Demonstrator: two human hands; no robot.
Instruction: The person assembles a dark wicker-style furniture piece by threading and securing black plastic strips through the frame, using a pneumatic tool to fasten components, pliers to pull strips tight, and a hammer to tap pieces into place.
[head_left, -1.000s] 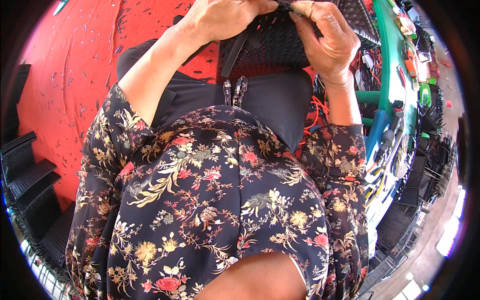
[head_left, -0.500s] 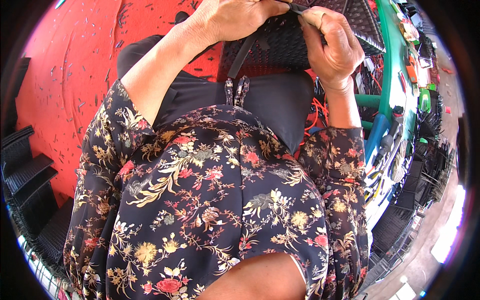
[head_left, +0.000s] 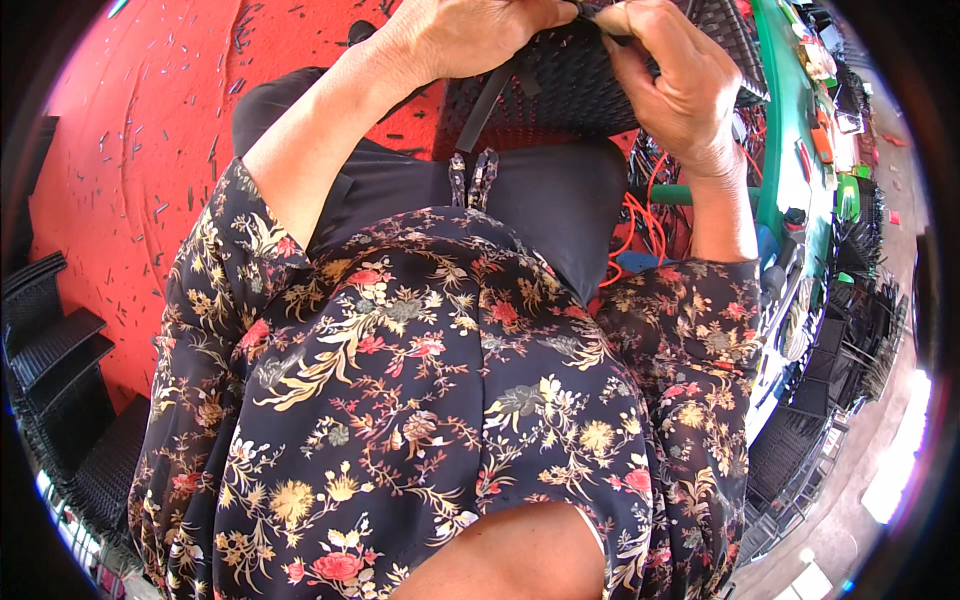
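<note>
At the top edge, over my lap, my left hand (head_left: 470,38) is closed in a pinch on a thin black strip (head_left: 588,14). My right hand (head_left: 678,80) pinches the same strip from the other side, its thumb and forefinger pressed together. The fingertips are partly cut off by the frame's edge. Beneath both hands lies a dark woven piece (head_left: 565,90) with a close, basket-like weave, resting against my legs. A loose flat black strip (head_left: 487,105) hangs down from it below my left hand.
Small dark offcuts lie scattered over the red floor (head_left: 110,200). Stacked black woven pieces (head_left: 60,340) stand at the left. To the right is a green-edged table (head_left: 780,120) with tools and small items. Orange cord (head_left: 640,225) lies beside my right forearm.
My right hand has moved slightly right and turned, its forearm swinging outward. My left hand stays nearly in place.
</note>
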